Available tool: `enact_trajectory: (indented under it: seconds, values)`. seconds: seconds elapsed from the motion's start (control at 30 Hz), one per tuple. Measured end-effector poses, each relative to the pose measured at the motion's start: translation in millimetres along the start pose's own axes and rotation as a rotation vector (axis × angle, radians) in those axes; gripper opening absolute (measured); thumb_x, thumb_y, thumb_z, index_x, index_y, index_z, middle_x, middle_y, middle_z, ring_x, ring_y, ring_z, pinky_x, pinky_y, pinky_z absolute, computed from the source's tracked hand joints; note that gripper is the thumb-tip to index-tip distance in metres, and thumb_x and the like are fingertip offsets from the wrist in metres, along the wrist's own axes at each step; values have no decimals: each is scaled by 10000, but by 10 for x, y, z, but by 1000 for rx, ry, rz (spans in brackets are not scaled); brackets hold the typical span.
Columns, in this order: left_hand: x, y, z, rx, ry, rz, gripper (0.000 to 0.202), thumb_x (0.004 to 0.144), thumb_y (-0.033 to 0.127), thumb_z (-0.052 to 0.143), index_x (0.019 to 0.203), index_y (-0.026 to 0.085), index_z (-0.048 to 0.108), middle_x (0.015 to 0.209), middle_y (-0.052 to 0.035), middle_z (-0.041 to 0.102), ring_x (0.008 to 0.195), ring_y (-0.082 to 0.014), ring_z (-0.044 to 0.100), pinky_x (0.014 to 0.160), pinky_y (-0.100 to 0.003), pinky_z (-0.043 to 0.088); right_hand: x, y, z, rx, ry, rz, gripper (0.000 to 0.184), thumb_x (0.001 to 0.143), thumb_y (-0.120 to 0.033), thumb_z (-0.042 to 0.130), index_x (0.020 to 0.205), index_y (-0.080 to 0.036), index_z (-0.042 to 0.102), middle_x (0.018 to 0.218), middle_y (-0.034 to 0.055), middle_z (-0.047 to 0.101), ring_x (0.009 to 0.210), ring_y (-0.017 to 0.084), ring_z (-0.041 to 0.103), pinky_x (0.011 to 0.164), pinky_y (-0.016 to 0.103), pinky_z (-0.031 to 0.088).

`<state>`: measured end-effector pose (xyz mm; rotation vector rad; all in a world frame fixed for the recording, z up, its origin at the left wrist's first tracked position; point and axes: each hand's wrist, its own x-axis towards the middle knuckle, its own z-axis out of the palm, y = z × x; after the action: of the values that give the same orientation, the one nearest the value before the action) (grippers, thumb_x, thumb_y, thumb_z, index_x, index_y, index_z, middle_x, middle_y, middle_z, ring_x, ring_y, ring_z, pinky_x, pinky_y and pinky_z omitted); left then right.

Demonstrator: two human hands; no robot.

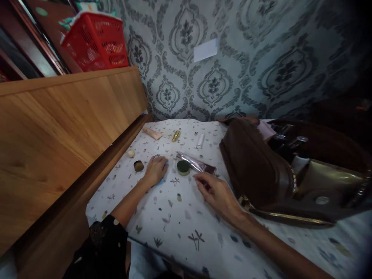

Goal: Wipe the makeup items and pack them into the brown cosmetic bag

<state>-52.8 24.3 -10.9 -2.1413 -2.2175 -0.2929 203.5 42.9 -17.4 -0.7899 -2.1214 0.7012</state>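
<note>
On the patterned white cloth, my left hand (156, 170) is closed over a blue thing (161, 181), mostly hidden beneath the palm and fingers. Just left of it is a small round dark-and-gold container (138, 166). My right hand (213, 192) hovers low with its fingers curled together; whatever they may hold is hidden. A round tin (183, 167) with a dark green top lies between my hands. Behind it is a shiny pinkish-brown squeeze tube (193, 162), its dark end close to my right fingers.
Further back lie a peach tube (152, 133), a gold lipstick-like tube (176, 136) and a white tube (200, 141). A cream-coloured round item (130, 154) sits left. An open brown bag (252, 166) fills the right side. A wooden panel (72, 116) borders the left.
</note>
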Motion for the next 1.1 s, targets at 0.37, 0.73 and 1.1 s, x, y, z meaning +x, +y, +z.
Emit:
enact_trajectory:
  seconds: [0.37, 0.73, 1.1]
  values:
    - [390, 18, -143, -69, 43, -29, 335, 1014, 360, 377, 1177, 221, 634, 1216, -76, 705, 1160, -232, 622, 1053, -362, 431, -92, 125, 51, 18, 19, -72, 243, 931, -198, 456, 996, -175, 690, 912, 83, 748, 751, 176, 702, 707, 276, 550]
    - [1587, 49, 95, -20, 92, -284, 398, 1014, 408, 420, 1271, 132, 547, 1281, -167, 626, 1226, -261, 569, 998, -377, 459, -64, 131, 30, 32, -17, 22, 253, 900, -183, 461, 982, -186, 700, 791, 40, 709, 629, 144, 621, 656, 255, 496]
    - [1833, 165, 175, 84, 14, -232, 380, 945, 369, 611, 1266, 165, 582, 1271, -106, 606, 1085, -233, 630, 910, -457, 556, -59, 135, 24, 24, -98, -75, 278, 872, -119, 482, 1072, -171, 668, 875, 70, 699, 759, 176, 655, 731, 285, 528]
